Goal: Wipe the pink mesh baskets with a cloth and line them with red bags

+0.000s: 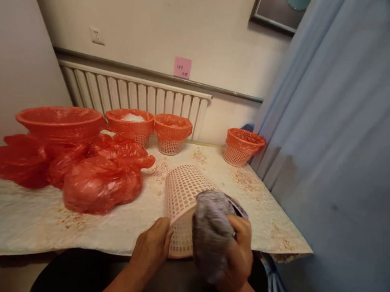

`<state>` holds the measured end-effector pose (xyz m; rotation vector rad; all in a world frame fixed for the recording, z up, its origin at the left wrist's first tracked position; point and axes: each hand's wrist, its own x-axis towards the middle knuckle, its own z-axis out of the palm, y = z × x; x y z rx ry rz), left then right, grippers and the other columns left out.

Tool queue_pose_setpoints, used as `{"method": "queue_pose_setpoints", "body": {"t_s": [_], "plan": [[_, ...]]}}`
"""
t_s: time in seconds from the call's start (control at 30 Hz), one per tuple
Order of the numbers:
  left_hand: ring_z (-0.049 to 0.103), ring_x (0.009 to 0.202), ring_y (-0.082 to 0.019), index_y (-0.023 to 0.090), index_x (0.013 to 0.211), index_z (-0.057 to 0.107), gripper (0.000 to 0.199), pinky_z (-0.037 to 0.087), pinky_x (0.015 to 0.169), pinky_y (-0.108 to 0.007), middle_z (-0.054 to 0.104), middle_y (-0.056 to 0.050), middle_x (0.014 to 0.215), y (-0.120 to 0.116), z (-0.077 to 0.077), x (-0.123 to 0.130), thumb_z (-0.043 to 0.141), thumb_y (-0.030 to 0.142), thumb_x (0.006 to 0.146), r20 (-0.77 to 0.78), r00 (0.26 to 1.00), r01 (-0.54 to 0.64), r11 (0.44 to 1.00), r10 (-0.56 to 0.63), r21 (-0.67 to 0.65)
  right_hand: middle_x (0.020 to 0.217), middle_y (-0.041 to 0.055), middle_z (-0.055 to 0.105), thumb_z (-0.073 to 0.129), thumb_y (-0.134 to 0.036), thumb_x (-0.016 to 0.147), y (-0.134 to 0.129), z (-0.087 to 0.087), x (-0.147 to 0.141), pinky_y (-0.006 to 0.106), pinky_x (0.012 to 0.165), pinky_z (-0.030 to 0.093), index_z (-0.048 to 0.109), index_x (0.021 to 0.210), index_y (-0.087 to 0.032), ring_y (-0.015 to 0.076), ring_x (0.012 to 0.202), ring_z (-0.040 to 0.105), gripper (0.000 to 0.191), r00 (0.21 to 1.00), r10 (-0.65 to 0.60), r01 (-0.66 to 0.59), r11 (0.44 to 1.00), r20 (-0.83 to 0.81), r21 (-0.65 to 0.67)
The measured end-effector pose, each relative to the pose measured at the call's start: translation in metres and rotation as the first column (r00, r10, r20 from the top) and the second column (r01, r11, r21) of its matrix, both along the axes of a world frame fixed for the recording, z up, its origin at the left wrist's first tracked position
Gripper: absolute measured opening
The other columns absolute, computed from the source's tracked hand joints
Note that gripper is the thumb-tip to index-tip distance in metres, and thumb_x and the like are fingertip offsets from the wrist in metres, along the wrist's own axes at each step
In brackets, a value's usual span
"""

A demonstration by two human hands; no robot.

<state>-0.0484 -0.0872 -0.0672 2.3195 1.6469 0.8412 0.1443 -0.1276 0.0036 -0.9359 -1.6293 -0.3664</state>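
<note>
A pale pink perforated plastic basket [187,190] lies on its side on the table, its mouth turned toward me. The fingers of my left hand [154,242] are closed on the left part of its rim. My right hand [240,251] grips a crumpled grey cloth [211,227], which is blurred by motion. That cloth hangs over the right part of the basket's mouth and hides some of the rim. Whether it touches the basket I cannot tell.
Tied red plastic bags [103,184] lie at left. Behind them stands a wide red-lined basin [61,121]. Red-lined baskets stand along the back, one holding something white [132,117]; another basket [243,147] is beside the blue curtain [334,164]. A flowered cloth [109,229] covers the table.
</note>
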Motion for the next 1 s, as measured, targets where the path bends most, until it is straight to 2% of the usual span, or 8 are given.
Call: {"method": "queue_pose_setpoints", "body": {"t_s": [0.07,0.17,0.3,0.4,0.57,0.77,0.9,1.0], "plan": [[0.069,0.084,-0.02,0.022,0.092,0.059,0.014,0.051,0.071,-0.028,0.07,-0.004,0.09,0.0,0.0,-0.002,0.045,0.021,0.089,0.061,0.998,0.027,0.998,-0.024,-0.062,0.118,0.0102,0.054,0.051,-0.011,0.082,0.011,-0.001,-0.009,0.049,0.093,0.042,0.063,0.112,-0.024,0.0283,0.113,0.05,0.036,0.983,0.012,-0.003,0.999,0.184,-0.047],[0.069,0.1,-0.021,0.02,0.11,0.061,0.03,0.052,0.084,-0.029,0.072,-0.008,0.107,0.001,-0.001,-0.006,0.05,0.015,0.083,0.129,0.991,0.055,0.991,-0.039,-0.121,0.126,0.0095,0.055,0.052,-0.013,0.082,0.031,-0.01,-0.022,0.056,0.105,0.031,0.063,0.113,-0.026,0.0297,0.124,0.044,0.036,0.918,0.034,0.022,0.99,0.394,-0.136],[0.071,0.093,-0.025,0.018,0.105,0.064,0.032,0.054,0.078,-0.032,0.075,-0.01,0.098,0.002,-0.006,-0.01,0.048,0.01,0.079,0.131,0.991,0.017,0.991,0.001,-0.132,0.114,0.006,0.061,0.054,-0.014,0.083,0.048,-0.019,-0.029,0.055,0.109,0.025,0.064,0.106,-0.028,0.025,0.118,0.049,0.029,0.916,0.019,0.035,0.991,0.402,-0.127],[0.071,0.083,-0.026,0.018,0.099,0.064,0.028,0.054,0.071,-0.035,0.074,-0.01,0.086,-0.001,-0.012,-0.013,0.046,0.011,0.078,0.155,0.988,0.009,0.998,0.0,-0.063,0.105,0.0049,0.062,0.052,-0.014,0.084,0.051,-0.016,-0.029,0.05,0.106,0.03,0.065,0.102,-0.026,0.0216,0.106,0.053,0.025,0.904,0.07,-0.009,0.989,0.422,-0.145],[0.069,0.08,-0.022,0.023,0.089,0.058,0.019,0.053,0.067,-0.03,0.069,-0.006,0.084,-0.007,-0.019,-0.021,0.042,0.014,0.082,0.228,0.969,0.09,0.996,-0.09,0.013,0.108,0.0055,0.061,0.052,-0.014,0.086,0.053,-0.01,-0.015,0.044,0.1,0.037,0.064,0.106,-0.026,0.0208,0.105,0.052,0.026,0.848,0.147,-0.075,0.985,0.509,-0.158],[0.06,0.058,-0.016,0.024,0.073,0.043,0.021,0.043,0.051,-0.025,0.058,0.001,0.067,-0.009,-0.027,-0.022,0.039,0.027,0.094,0.112,0.993,0.031,0.998,-0.036,0.046,0.114,0.009,0.058,0.05,-0.013,0.086,0.066,-0.024,0.033,0.043,0.09,0.042,0.06,0.113,-0.025,0.0237,0.107,0.053,0.032,0.922,0.039,0.007,0.993,0.384,-0.118],[0.059,0.056,-0.016,0.024,0.072,0.041,0.023,0.041,0.051,-0.024,0.055,0.003,0.065,-0.009,-0.033,-0.024,0.04,0.029,0.095,0.115,0.993,0.027,0.997,-0.035,0.076,0.116,0.0108,0.056,0.053,-0.017,0.085,0.076,-0.054,0.068,0.046,0.09,0.045,0.053,0.121,-0.024,0.0248,0.108,0.054,0.036,0.982,-0.018,0.039,0.994,0.19,-0.104],[0.059,0.056,-0.015,0.024,0.074,0.042,0.022,0.042,0.051,-0.024,0.055,0.003,0.066,-0.01,-0.038,-0.027,0.041,0.028,0.095,0.143,0.989,0.032,0.997,-0.04,0.064,0.113,0.0109,0.058,0.054,-0.023,0.088,0.081,-0.082,0.082,0.045,0.092,0.046,0.052,0.122,-0.021,0.0241,0.107,0.055,0.034,0.993,-0.119,0.117,0.988,-0.021,-0.098]]}}
